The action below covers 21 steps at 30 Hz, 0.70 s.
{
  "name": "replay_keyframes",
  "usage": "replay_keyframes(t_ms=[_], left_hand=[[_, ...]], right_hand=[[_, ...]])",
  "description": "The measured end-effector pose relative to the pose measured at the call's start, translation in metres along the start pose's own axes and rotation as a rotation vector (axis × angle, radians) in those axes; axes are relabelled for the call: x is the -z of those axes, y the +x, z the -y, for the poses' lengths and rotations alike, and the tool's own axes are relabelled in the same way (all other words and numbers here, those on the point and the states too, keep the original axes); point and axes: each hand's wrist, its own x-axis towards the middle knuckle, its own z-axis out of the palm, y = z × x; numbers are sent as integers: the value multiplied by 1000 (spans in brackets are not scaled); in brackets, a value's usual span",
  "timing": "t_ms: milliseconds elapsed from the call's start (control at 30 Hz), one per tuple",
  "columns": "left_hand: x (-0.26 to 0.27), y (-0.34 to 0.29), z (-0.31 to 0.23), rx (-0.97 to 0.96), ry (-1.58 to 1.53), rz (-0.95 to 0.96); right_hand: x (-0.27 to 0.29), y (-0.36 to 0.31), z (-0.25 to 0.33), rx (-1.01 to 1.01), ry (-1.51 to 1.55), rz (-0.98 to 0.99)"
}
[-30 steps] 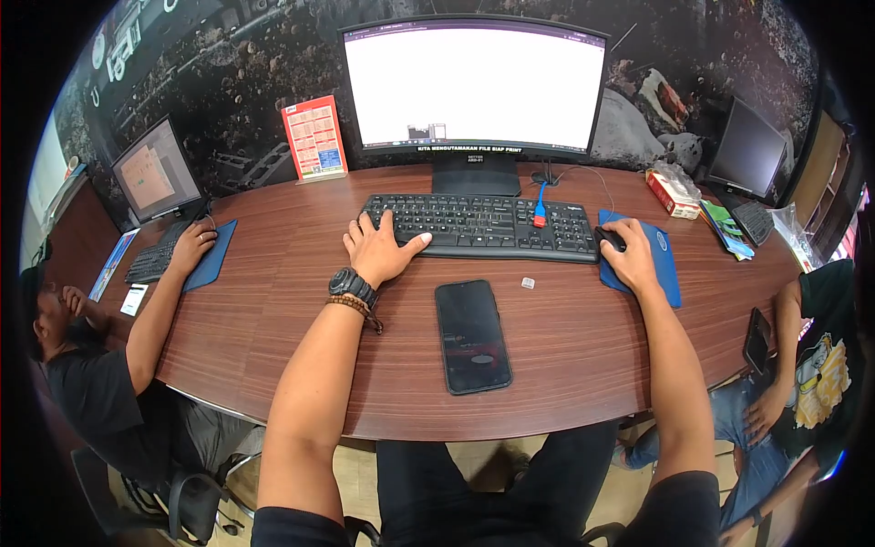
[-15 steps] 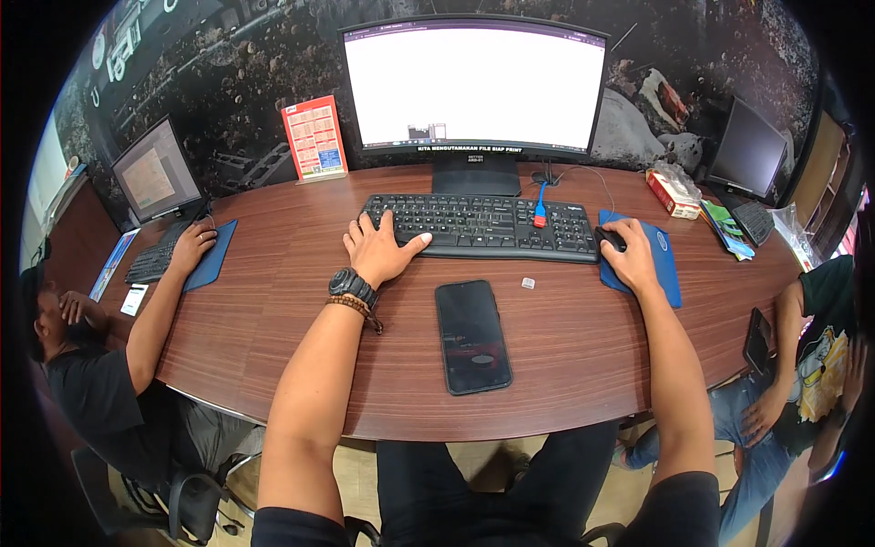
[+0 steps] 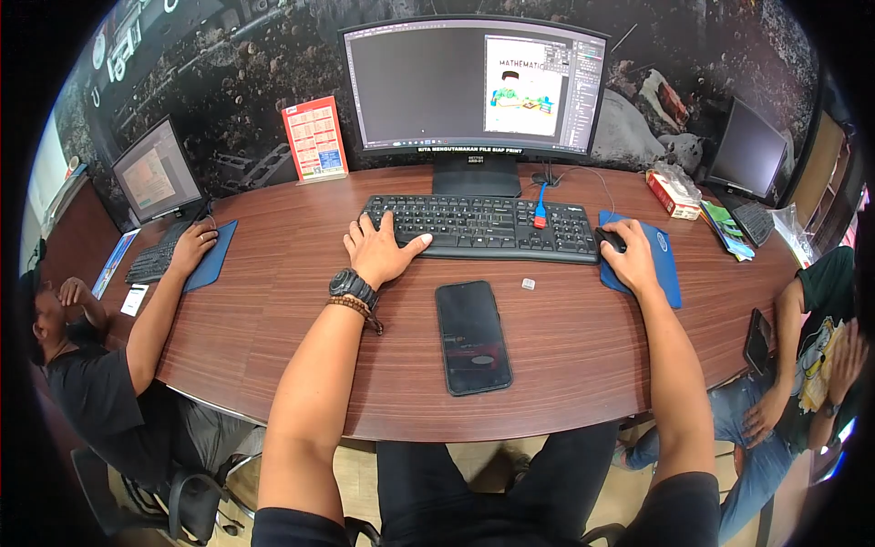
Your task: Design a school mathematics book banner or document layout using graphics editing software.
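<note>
My left hand (image 3: 378,249) rests with spread fingers on the left end of a black keyboard (image 3: 483,223), its thumb along the near edge. A watch and a beaded bracelet circle that wrist. My right hand (image 3: 632,255) is closed over a black computer mouse (image 3: 612,241), mostly hidden by the fingers, on a blue mouse pad (image 3: 668,273). Behind the keyboard, a curved monitor (image 3: 419,91) shows a dark program window with a coloured illustrated page at its right. Between my forearms lies a black smartphone (image 3: 474,337), and beyond it a small pale square piece (image 3: 529,284).
A blue cable with a red plug (image 3: 540,219) lies over the keyboard. A red desk calendar (image 3: 314,137) stands left of the monitor. At the left, a person (image 3: 100,383) uses another computer; at the right sits another person (image 3: 784,365) near a dark phone (image 3: 757,342). A red-and-white box (image 3: 674,194) stands back right.
The monitor has switched from a mostly white window to a dark one with an illustrated page. Both my hands stay where they were. The person at the right has shifted a hand.
</note>
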Motion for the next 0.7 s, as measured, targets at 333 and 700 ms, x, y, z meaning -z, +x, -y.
replay_keyframes(t_ms=[333, 700], left_hand=[[0, -2, -1, 6, -4, 9], [-1, 1, 0, 0, -20, 4]], right_hand=[[0, 0, 4, -38, 25, 24], [1, 1, 4, -11, 4, 31]])
